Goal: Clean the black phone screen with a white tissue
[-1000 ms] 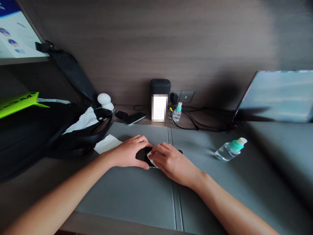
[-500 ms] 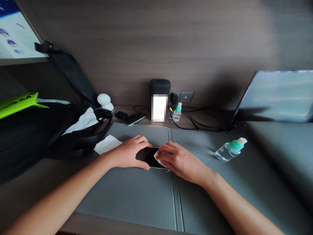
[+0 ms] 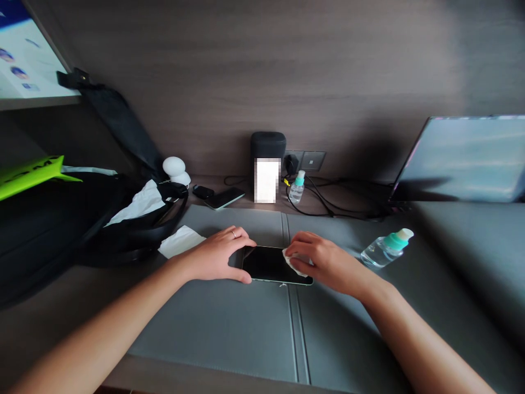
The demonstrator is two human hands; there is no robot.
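A black-screened smartphone (image 3: 266, 265) lies flat on the grey desk mat (image 3: 221, 323), long side toward me. My left hand (image 3: 219, 256), with a ring on one finger, grips the phone's left end between thumb and fingers and covers that end. Bunched in the fingers of my right hand (image 3: 324, 260) is a white tissue (image 3: 289, 261), pressed on the screen near the phone's right end. Part of the tissue is hidden under the fingers. Behind my left wrist lies another white tissue (image 3: 180, 241), spread flat on the mat.
A clear spray bottle (image 3: 383, 251) with a teal collar lies tilted at right, before a laptop-like screen (image 3: 463, 158). Behind are a second phone (image 3: 225, 197), a black speaker-like box (image 3: 268, 145), a small spray bottle (image 3: 297, 190) and cables (image 3: 348, 210). A black bag (image 3: 49, 230) fills the left.
My right hand has slid to the right along the screen with the tissue, uncovering more of the phone's middle and lower right corner. My left hand keeps its hold in place.
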